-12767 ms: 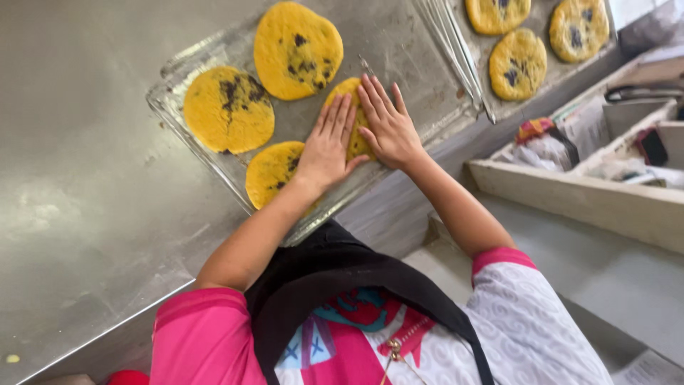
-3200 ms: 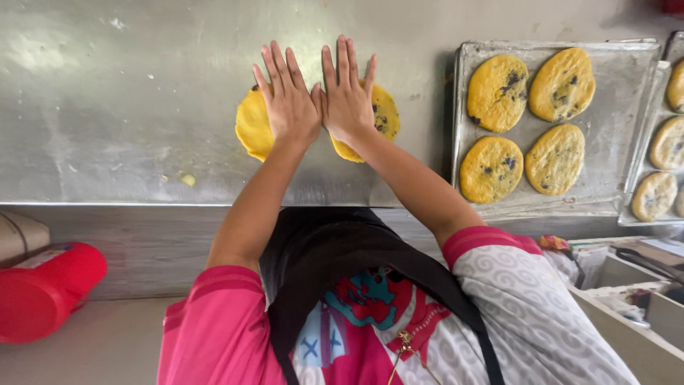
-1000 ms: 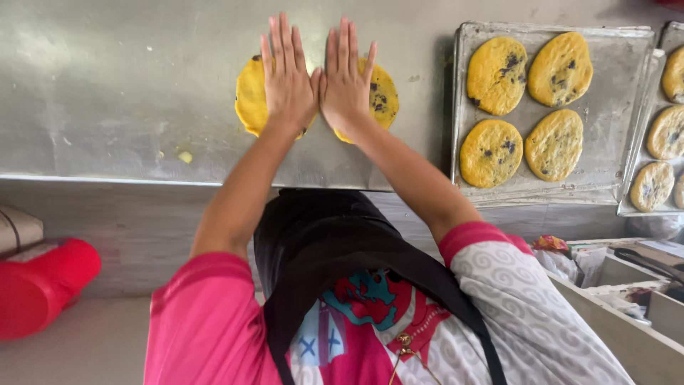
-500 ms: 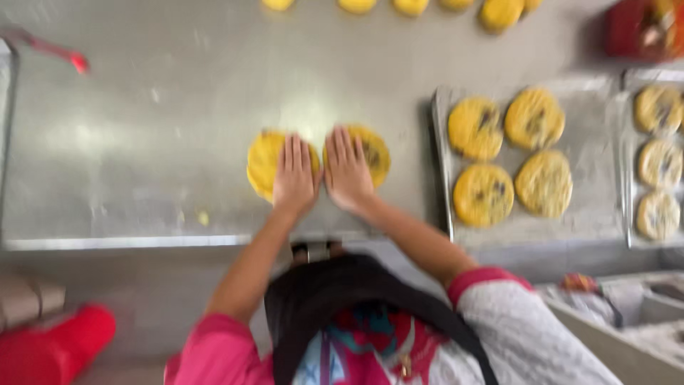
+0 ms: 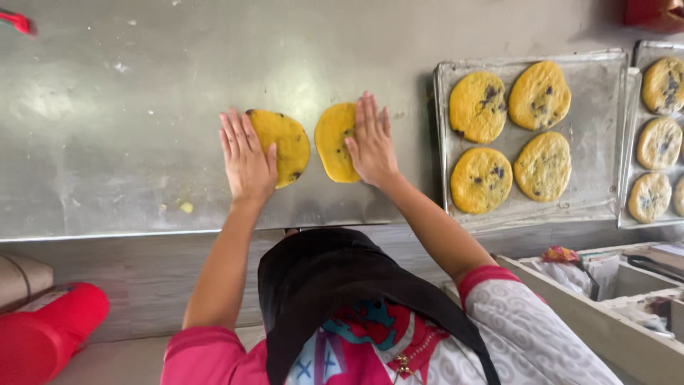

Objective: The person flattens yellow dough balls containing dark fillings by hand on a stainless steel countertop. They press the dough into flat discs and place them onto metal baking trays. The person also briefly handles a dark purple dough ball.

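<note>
A: Since a moment ago the two hands have slid apart, and the yellow rounds with them; before, they lay almost touching under the palms, now a strip of bare metal shows between them.

B: Where does each hand sit?

A: The left hand (image 5: 247, 160) lies flat on the left edge of the left dough round (image 5: 283, 145), fingers straight and close together, thumb against the round's lower side. The right hand (image 5: 372, 142) covers the right half of the right dough round (image 5: 333, 142) the same way.

B: And the grip of each?

A: Neither pinches anything. Both palms are open and pressed down, fingers stretched out, nothing enclosed.

B: What carries the rounds?

A: A steel desk (image 5: 128, 128), dusted and scuffed, with a small yellow crumb (image 5: 186, 207) near its front edge, left of the left hand.

B: Anything to the right?

A: A baking tray (image 5: 595, 128) just beside the right hand, holding four flattened yellow rounds with dark specks (image 5: 477, 107). A second tray (image 5: 636, 57) overlaps its far edge, with more of the same. A red container (image 5: 43, 331) sits low at the left, below the desk.
</note>
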